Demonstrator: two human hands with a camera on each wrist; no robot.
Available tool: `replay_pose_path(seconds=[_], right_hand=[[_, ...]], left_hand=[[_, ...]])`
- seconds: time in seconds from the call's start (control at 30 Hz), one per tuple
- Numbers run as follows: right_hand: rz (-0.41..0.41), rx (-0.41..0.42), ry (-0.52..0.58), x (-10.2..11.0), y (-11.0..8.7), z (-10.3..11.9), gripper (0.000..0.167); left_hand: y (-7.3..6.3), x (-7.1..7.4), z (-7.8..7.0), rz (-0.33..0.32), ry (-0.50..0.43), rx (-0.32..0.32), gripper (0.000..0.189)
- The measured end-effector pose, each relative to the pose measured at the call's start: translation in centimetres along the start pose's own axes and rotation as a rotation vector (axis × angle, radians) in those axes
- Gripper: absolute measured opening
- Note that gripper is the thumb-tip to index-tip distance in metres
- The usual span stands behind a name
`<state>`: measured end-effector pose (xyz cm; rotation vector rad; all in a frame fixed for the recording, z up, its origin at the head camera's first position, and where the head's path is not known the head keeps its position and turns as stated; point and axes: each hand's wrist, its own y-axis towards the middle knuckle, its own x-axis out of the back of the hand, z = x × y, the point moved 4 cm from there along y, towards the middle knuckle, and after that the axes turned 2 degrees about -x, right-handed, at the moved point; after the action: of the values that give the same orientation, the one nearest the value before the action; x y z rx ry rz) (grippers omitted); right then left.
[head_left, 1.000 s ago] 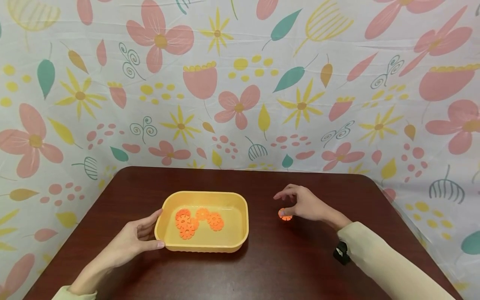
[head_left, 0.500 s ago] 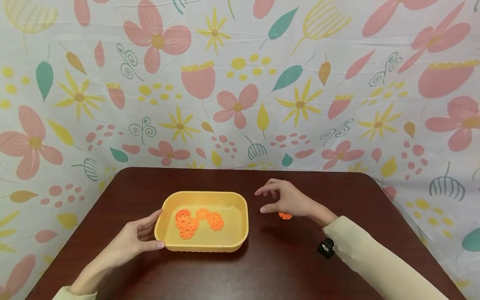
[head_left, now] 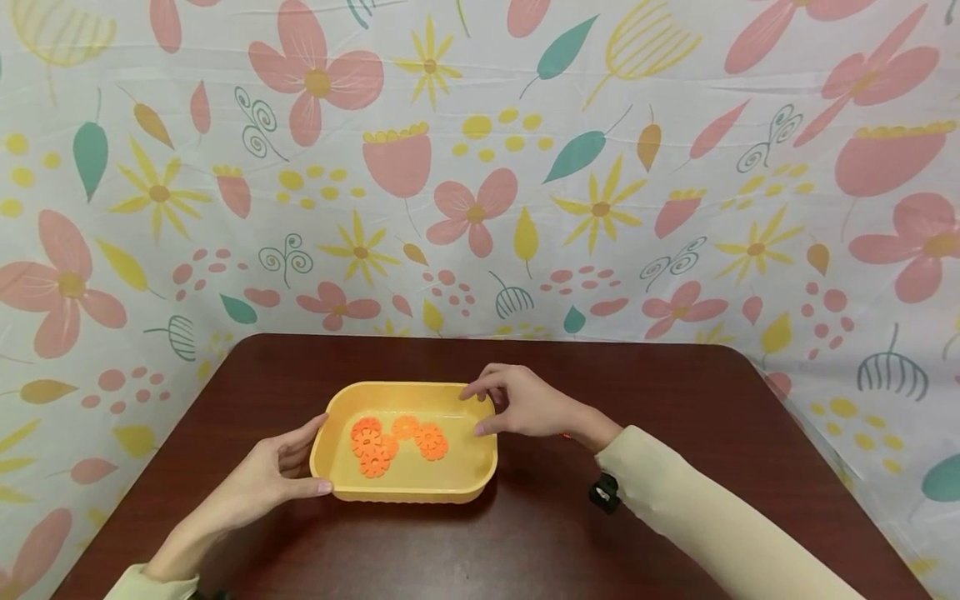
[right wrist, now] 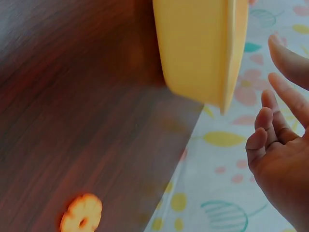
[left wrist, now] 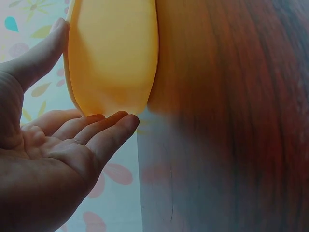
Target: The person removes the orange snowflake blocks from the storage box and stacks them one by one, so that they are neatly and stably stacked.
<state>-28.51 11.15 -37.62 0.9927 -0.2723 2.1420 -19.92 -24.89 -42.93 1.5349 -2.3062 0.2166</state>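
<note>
1. Head: left hand (head_left: 258, 482), grip spread, is bracing yellow rectangular plastic tray (head_left: 408, 497); right hand (head_left: 528, 402) is hovering at tray's right rim, grip parted, seemingly empty. Several orange notched plastic discs (head_left: 375, 460) are lying inside, apparently done.
2. Left wrist: fingers are touching tray end.
3. Right wrist: one loose orange disc (right wrist: 79, 211) is lying on dark-brown wood-grain table (right wrist: 96, 121), seemingly left.

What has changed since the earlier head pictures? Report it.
The right hand has moved left, from over the lone orange disc to the right end of the yellow tray, holding nothing. Unchanged: that disc lies on the table, the left hand holds the tray's left end, and the orange discs inside lie in place.
</note>
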Motion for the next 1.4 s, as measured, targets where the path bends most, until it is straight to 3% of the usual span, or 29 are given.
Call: replay_pose_path(seconds=[0.43, 0.7, 1.13, 1.4], right_hand=[[0.137, 0.064, -0.034, -3.3, 3.6, 1.4, 0.046], [0.240, 0.029, -0.048, -4.7, 4.9, 0.9, 0.049], [0.283, -0.026, -0.033, -6.1, 6.4, 0.1, 0.051], [0.278, -0.036, -0.121, -6.8, 7.0, -0.1, 0.049]], left_hand=[[0.0, 0.1, 0.2, -0.006, -0.022, 0.021, 0.090], [0.0, 0.0, 0.1, -0.008, -0.042, 0.028, 0.093], [0.0, 0.1, 0.1, -0.005, -0.049, 0.033, 0.093], [0.1, 0.1, 0.1, -0.005, -0.065, 0.031, 0.094]])
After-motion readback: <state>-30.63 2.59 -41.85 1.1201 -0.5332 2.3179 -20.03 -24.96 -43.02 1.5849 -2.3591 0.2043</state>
